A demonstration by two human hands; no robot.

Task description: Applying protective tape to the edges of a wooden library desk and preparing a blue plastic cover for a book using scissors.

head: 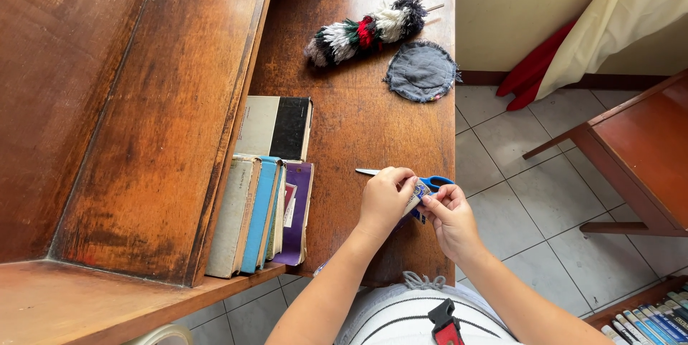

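Note:
My left hand (383,198) and my right hand (450,217) meet over the near edge of a brown wooden desk (358,123). Both pinch a small pale tube-like item (416,197) between the fingertips. Just under and behind the hands lie scissors with blue handles (435,182); their metal tip pokes out to the left of my left hand. What the small item is cannot be made out.
A row of upright books (261,212) and one flat book (276,127) sit at the desk's left under a slanted wooden shelf. Farther back lie a multicoloured woolly bundle (365,30), a grey round cloth (421,70) and a tag. A wooden chair (631,151) stands right on tiled floor.

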